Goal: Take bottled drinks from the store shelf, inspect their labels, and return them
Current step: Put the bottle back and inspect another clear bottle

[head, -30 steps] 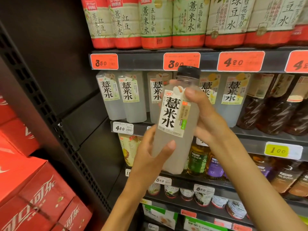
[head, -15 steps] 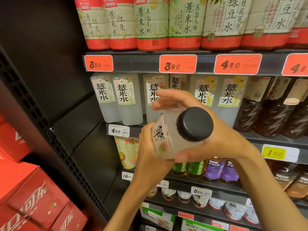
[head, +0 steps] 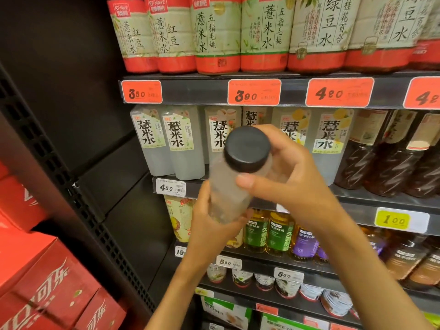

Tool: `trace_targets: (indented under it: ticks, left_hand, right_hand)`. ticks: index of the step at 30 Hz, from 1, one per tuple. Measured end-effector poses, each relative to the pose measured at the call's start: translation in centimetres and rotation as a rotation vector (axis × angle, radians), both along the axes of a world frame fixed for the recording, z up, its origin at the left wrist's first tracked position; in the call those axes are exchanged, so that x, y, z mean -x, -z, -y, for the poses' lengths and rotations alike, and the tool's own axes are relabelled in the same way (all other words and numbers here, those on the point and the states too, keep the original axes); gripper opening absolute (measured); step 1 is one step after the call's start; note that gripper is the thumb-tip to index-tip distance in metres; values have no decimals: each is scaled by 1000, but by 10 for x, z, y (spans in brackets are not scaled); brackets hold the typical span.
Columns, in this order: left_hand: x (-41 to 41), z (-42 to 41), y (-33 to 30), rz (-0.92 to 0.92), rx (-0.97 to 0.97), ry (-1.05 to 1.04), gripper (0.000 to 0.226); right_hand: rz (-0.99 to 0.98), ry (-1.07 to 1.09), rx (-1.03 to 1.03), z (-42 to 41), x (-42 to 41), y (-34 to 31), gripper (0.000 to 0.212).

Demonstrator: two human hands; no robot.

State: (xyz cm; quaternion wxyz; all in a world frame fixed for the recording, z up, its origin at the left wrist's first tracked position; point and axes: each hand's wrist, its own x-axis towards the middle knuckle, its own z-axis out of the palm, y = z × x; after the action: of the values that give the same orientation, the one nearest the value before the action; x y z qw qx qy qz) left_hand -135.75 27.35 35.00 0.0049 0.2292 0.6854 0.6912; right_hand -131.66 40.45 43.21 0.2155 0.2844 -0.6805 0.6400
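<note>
The tall dark metal store shelf (head: 197, 91) fills the view, w/ rows of drinks on every level. Its middle level holds a row of pale cloudy square plastic bottles w/ white labels (head: 183, 144); a gap shows in that row right behind the hands, prob. the slot the held one belongs in.

Out in front, clear of the shelf, is the one clear plastic bottle of cloudy drink with a black round cap (head: 246, 148), tipped so the cap faces the camera; no label side is visible. The right hand (head: 292, 179) grasps its upper part near the cap, thumb across the front. The left hand (head: 209, 232) wraps round the lower body from below.

Progress, as a judgement: taking is done, inspection is underway, return to the shelf is not yet done. Other bottles may still be left to check.
</note>
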Motion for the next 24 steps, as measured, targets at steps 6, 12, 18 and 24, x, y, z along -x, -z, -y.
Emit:
trace_targets:
  ticks: [6,12,18,24]
  left_hand:
    - [9,22,17,113,140,494,54]
    - [10,15,29,317,-122,477,67]
    - [13,-5,29,394,-169,213,49]
    - [0,-7,27,584,-268,518,37]
  right_hand:
    - [292,-261,-70,-22,23,-3,56]
    - [272,-35,104,-17,24,9,46]
    - [226,99,188,-11,22,11,59]
    - [480,-219,246,-22,25,29,103]
